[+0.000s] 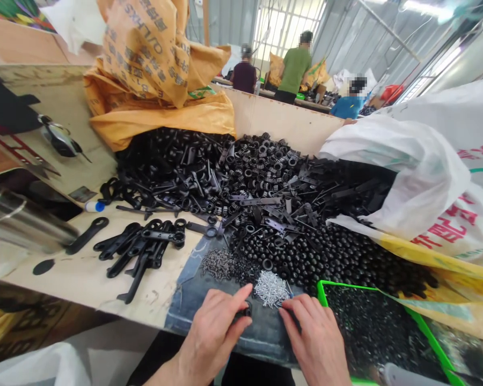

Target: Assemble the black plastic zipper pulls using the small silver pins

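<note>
At bottom centre the left hand (215,328) pinches a small black part (248,310) beside silver fasteners (270,287); whether the right hand (316,331), at their edge, grips anything is unclear. Black balls (298,257) and a green-rimmed tray (430,332) crowd the right; an orange sack (145,69), upper left, bears black lettering, a white sack (434,155), upper right, red characters.
</note>
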{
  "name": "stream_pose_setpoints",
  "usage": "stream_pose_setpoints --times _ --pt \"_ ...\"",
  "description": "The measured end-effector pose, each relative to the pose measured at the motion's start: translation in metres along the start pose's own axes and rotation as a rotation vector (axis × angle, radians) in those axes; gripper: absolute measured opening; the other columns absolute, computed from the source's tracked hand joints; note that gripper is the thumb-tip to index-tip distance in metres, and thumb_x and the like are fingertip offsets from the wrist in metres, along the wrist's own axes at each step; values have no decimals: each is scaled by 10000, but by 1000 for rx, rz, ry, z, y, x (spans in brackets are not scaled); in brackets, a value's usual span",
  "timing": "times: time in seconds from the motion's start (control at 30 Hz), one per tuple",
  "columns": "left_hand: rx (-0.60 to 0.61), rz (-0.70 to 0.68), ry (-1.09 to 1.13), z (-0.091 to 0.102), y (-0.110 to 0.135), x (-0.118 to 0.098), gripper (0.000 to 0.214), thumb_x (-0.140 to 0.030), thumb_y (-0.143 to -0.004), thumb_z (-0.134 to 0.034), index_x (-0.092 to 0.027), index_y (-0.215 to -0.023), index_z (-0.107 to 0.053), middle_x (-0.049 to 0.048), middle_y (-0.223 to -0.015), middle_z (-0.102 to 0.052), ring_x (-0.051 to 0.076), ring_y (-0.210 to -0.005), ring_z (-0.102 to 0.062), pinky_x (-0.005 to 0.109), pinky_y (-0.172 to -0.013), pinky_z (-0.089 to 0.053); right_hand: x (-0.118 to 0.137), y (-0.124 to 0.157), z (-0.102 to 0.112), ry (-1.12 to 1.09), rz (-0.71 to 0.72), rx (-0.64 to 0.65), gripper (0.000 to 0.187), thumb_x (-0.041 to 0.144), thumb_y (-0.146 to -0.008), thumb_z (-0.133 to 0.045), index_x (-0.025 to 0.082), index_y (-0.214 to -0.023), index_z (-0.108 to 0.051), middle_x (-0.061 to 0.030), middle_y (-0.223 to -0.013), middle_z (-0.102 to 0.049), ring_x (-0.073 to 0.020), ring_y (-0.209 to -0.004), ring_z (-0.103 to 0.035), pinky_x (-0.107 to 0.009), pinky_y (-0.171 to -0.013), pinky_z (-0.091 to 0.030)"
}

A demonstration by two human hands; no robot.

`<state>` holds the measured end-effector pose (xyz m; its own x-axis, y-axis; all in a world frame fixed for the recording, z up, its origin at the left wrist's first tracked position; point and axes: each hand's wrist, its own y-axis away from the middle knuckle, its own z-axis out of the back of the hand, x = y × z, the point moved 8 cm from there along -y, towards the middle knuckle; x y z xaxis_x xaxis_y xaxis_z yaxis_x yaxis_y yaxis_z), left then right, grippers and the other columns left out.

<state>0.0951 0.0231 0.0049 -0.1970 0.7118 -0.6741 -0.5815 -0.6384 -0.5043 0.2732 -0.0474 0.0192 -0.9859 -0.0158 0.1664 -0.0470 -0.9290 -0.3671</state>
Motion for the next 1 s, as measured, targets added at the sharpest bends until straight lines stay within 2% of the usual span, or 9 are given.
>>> stream_pose_setpoints --times 0.17,0.27,0.33,0.47,0.57,0.67,0.8,0.87,1.0 --pt "-36 -120 -61 0 -1 -8 442 -71 -997 -580 -113 -1432 -514 59 -916 -734 185 -803 -651 351 -803 -504 0 0 -6 4 12 13 372 362 -1130 -309 258 -926 -602 7 -821 -651 -185 -750 -597 -342 -738 -318" --pt "-25 -144 -75 0 -6 -10 311 -43 -981 -587 -132 -1277 -620 61 -951 -751 188 -817 -654 355 -797 -494 1 0 -5 41 17 18 383 352 -1131 -297 258 -912 -597 4 -797 -640 -189 -735 -594 -352 -737 -314" --pt "-40 -112 -47 5 -8 -7 271 -32 -974 -584 -158 -1202 -656 62 -994 -749 192 -866 -660 349 -809 -503 2 0 -4 61 19 24 396 352 -1132 -290 258 -891 -590 5 -780 -634 -191 -725 -592 -357 -735 -310" --pt "-34 46 22 14 -10 2 321 -8 -983 -521 -181 -1212 -665 83 -1076 -684 177 -977 -652 305 -858 -544 2 1 -2 61 8 30 395 366 -1132 -285 257 -903 -588 6 -786 -631 -195 -727 -583 -356 -736 -305" --pt "32 60 50 11 -11 -1 376 -12 -994 -465 -189 -1274 -643 91 -1088 -639 163 -979 -649 259 -840 -565 1 0 -3 63 -11 23 397 385 -1130 -291 258 -892 -582 5 -780 -626 -197 -723 -579 -355 -719 -303" --pt "90 72 54 6 -12 -1 364 -65 -1004 -496 -201 -1326 -601 83 -1095 -640 162 -961 -663 256 -850 -571 -1 1 -3 78 -32 18 405 400 -1127 -296 263 -874 -580 4 -775 -627 -197 -717 -583 -355 -712 -308" --pt "113 155 113 7 -13 10 201 -127 -998 -579 -238 -1157 -635 27 -1033 -665 136 -894 -682 216 -806 -562 -2 4 0 66 -36 34 397 385 -1127 -294 270 -892 -593 2 -798 -640 -198 -730 -589 -351 -718 -321" --pt "116 152 133 9 -14 12 130 -151 -997 -604 -242 -1082 -643 8 -1001 -679 127 -876 -695 200 -796 -561 -2 6 2 38 -42 38 376 365 -1126 -303 269 -912 -597 2 -814 -645 -198 -740 -588 -347 -719 -325" --pt "89 88 125 12 -15 9 176 -135 -1007 -591 -233 -1142 -647 11 -1032 -730 124 -924 -726 184 -858 -565 1 6 -4 -20 -68 53 332 325 -1120 -335 264 -927 -598 6 -830 -642 -195 -763 -585 -344 -733 -321"
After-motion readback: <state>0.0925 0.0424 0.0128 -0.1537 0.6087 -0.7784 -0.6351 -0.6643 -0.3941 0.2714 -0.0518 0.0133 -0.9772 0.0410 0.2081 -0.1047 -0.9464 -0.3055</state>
